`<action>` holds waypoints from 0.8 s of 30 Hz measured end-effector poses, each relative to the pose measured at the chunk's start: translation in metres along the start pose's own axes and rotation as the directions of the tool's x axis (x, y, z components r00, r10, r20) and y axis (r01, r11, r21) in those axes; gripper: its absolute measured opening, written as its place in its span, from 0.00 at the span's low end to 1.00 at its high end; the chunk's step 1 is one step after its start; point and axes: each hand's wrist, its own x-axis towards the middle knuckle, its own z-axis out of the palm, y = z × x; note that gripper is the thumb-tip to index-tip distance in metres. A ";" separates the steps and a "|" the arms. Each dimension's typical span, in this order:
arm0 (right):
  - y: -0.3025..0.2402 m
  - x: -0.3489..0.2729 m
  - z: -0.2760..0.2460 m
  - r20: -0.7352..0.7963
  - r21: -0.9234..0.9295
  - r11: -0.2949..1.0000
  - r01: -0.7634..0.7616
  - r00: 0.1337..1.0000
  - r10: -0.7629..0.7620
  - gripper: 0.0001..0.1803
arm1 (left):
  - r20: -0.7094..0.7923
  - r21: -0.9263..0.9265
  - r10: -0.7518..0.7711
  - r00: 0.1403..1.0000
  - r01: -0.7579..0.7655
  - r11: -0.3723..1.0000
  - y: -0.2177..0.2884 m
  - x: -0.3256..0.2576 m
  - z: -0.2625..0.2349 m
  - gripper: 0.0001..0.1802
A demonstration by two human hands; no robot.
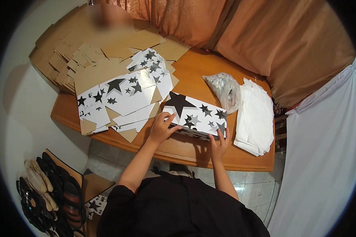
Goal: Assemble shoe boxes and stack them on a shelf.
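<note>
A closed white cardboard box (197, 112) with black and grey stars lies near the front edge of the wooden table, its long side toward me. My left hand (162, 127) grips the left front corner, thumb along the front edge and a finger on top. At the right front corner, my right hand (220, 144) holds the box with thumb and fingers around the corner. Flat star-printed cardboard blanks (134, 87) lie in a pile to the left of my left hand. The inside of the box is hidden.
A clear plastic bag (226, 90) with unclear contents and a stack of white paper sheets (255, 116) lie right of the box. Plain brown cardboard (103, 45) covers the far left. Several pairs of shoes (53, 193) stand at lower left. Brown curtains (288, 43) hang behind the table.
</note>
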 end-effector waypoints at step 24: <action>0.011 -0.006 0.010 0.200 -0.359 0.877 0.319 0.944 -0.262 0.17 | 0.056 0.046 0.024 0.998 -0.027 0.999 -0.022 -0.029 0.024 0.17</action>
